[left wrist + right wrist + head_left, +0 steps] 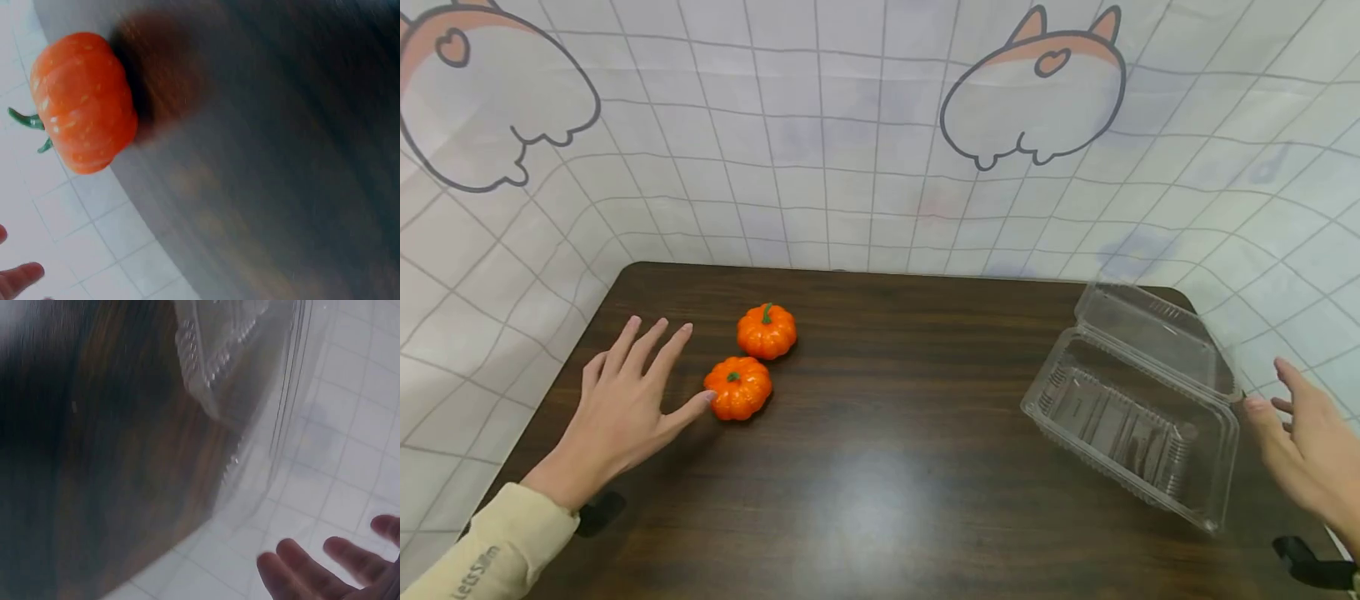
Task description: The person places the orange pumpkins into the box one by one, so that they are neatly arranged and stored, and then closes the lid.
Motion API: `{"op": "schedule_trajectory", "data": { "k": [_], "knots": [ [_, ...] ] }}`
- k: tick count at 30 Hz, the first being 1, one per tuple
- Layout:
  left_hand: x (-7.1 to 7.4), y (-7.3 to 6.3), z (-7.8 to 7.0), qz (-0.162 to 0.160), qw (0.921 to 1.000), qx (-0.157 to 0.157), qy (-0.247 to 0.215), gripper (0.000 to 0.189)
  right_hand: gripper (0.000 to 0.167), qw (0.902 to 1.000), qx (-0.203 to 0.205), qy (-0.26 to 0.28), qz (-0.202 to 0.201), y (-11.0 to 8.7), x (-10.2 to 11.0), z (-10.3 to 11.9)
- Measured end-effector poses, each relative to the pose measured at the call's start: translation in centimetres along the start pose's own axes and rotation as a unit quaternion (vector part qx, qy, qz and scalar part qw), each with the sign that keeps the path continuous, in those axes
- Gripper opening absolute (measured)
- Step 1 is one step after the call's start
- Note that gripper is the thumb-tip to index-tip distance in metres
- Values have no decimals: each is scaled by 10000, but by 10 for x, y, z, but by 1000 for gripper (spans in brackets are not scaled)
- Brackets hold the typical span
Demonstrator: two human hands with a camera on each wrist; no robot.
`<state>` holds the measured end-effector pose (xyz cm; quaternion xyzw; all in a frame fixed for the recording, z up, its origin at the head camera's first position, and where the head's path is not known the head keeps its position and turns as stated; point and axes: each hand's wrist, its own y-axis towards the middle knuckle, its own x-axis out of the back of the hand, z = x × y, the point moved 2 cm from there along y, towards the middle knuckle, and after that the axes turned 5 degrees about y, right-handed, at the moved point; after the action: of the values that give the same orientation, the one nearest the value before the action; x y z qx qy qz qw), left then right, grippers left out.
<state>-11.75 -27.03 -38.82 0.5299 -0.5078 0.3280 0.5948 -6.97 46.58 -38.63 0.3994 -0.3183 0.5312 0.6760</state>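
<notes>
Two small orange pumpkins with green stems are on the left part of the table, the farther one (767,333) just behind the nearer one (741,392). My left hand (621,408) hovers beside them with fingers spread; its thumb tip overlaps the nearer pumpkin's edge, and whether it touches is unclear. The left wrist view shows one pumpkin (84,103) apart from the fingertips (28,273). At the right, a clear plastic clamshell box (1112,472) has its lid (1157,337) raised. My right hand (1311,450), fingers loosely extended, is beside the box's right corner and holds nothing.
The dark wood-grain table (887,400) has rounded far corners. White gridded cloth (850,150) with cartoon animal prints surrounds its back and sides. Dark wrist-camera mounts show below both hands.
</notes>
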Motion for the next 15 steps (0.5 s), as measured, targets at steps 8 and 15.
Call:
{"op": "schedule_trajectory", "data": {
  "k": [8,15],
  "knots": [
    [-16,-2,-7,-465,9932,-184,-1054,92,65,9892,-504,1354,253,-12,-6,-10],
    [-24,-3,-11,106,9829,40,-1839,99,65,9679,-793,2307,609,-21,-16,-25]
  ]
}}
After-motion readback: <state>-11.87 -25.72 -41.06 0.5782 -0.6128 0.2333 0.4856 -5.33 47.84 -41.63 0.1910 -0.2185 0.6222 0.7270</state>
